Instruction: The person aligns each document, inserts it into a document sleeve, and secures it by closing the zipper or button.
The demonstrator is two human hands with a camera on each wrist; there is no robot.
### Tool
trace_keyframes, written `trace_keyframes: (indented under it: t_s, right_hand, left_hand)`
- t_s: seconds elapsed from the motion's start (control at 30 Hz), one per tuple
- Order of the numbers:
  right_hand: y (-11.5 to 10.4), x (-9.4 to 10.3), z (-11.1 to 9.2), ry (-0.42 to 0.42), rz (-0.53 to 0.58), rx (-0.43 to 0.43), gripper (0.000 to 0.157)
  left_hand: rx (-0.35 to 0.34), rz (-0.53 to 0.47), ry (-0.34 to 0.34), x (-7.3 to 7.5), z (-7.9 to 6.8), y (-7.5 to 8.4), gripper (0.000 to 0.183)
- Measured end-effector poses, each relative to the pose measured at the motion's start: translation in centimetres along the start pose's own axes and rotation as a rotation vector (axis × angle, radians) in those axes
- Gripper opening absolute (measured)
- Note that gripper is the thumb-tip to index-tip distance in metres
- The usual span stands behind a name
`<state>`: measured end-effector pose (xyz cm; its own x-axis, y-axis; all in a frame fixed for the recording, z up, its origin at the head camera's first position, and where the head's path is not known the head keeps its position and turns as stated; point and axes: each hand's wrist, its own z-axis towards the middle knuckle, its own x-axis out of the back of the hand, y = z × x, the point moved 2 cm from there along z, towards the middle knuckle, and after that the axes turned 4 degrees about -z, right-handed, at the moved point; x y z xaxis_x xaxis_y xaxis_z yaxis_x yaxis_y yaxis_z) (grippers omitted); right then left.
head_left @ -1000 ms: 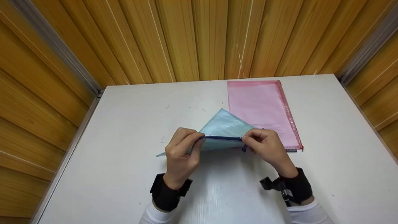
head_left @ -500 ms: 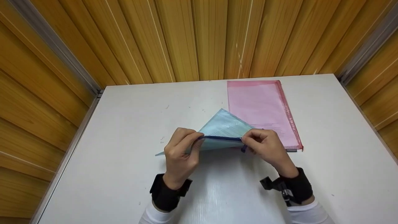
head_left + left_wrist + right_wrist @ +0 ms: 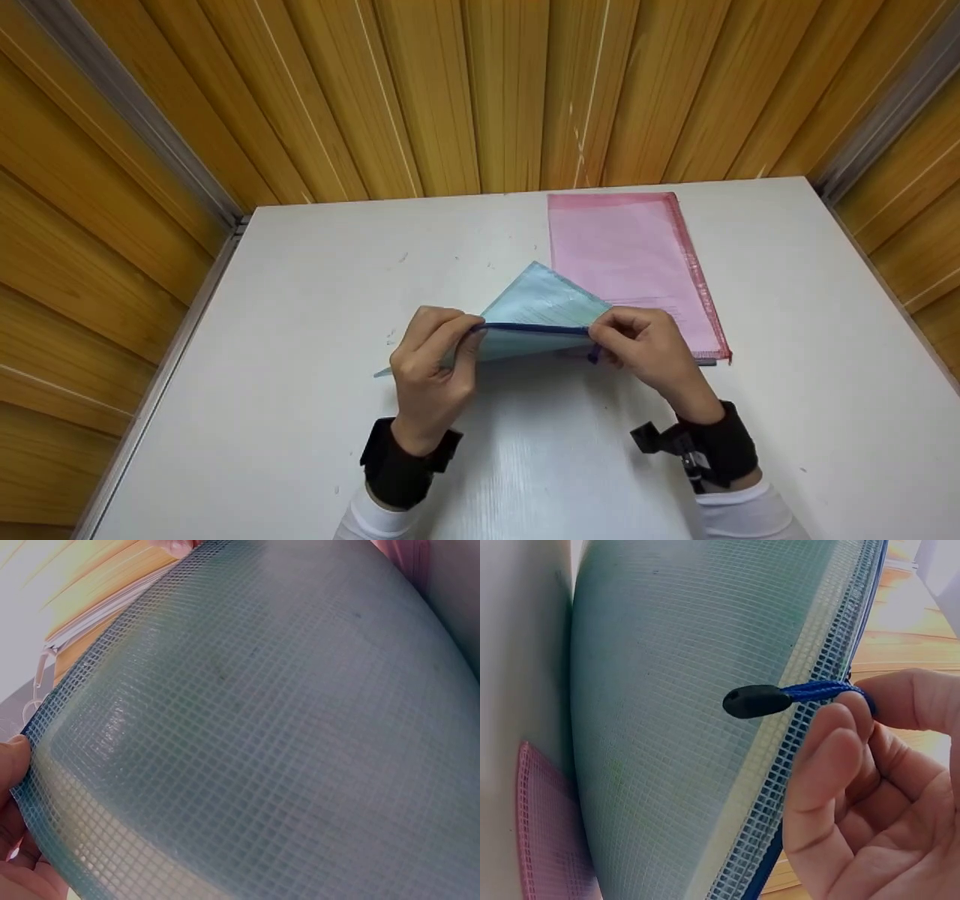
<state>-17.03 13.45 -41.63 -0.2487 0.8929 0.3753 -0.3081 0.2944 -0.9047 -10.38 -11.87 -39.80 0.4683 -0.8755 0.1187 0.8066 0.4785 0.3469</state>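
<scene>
A light-blue mesh zipper pouch (image 3: 544, 296) stands tilted over the white table with its dark-blue zipper edge (image 3: 536, 328) facing up. My left hand (image 3: 433, 367) pinches that edge between thumb and fingers at the left. Across at the right end, my right hand (image 3: 649, 349) pinches the zipper pull (image 3: 757, 701), whose blue cord and dark tip show in the right wrist view. In the left wrist view the pouch's mesh side (image 3: 225, 727) fills most of the picture, bowed outward. The fingers hide the zipper's slider.
A pink mesh zipper pouch (image 3: 615, 240) lies flat at the back right, partly behind the blue one. A small grey edge (image 3: 706, 362) pokes out beneath it. Wood-patterned panels (image 3: 510, 97) border the white table (image 3: 262, 315) at the back and sides.
My hands have drawn slightly apart: the left one a little to the left, the right one a little to the right with the zipper pull. A longer stretch of zipper shows between them.
</scene>
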Motion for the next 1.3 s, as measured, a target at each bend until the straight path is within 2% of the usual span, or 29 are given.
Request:
trace_keyframes:
  t_s: [0.07, 0.17, 0.5, 0.67, 0.83, 1.07, 1.3]
  right_hand:
    - [0.8, 0.0, 0.1, 0.001, 0.005, 0.009, 0.021]
    - [0.5, -0.1, 0.0, 0.012, -0.006, 0.009, 0.017]
    - [-2.8, 0.0, -0.6, 0.006, 0.002, 0.047, 0.012]
    - [-1.0, 0.2, -0.1, 0.034, 0.01, 0.014, 0.012]
    - [0.8, 0.5, 0.3, 0.052, 0.012, -0.009, 0.012]
    - [1.1, 0.7, 0.3, 0.024, 0.044, 0.006, 0.018]
    - [1.2, 0.9, 0.4, 0.038, 0.029, -0.027, 0.015]
  left_hand:
    - [0.005, 0.0, 0.003, 0.1, 0.0, 0.0, 0.013]
    - [0.011, -0.005, 0.006, 0.1, 0.0, 0.0, 0.015]
    - [0.002, 0.006, 0.031, 0.2, 0.1, -0.1, 0.015]
    - [-0.005, 0.013, 0.043, 0.2, 0.1, -0.2, 0.005]
    - [0.0, 0.015, 0.055, 0.3, 0.1, -0.4, 0.007]
    - [-0.026, 0.021, 0.056, 0.3, 0.0, -0.4, 0.005]
    - [-0.041, 0.016, 0.054, 0.5, -0.1, -0.6, 0.009]
